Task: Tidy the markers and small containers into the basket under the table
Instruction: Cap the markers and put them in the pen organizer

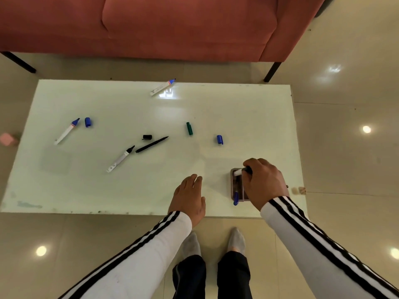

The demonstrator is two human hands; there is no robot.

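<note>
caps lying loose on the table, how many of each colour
blue caps: 2
black cap: 1
green cap: 1
total: 4
</note>
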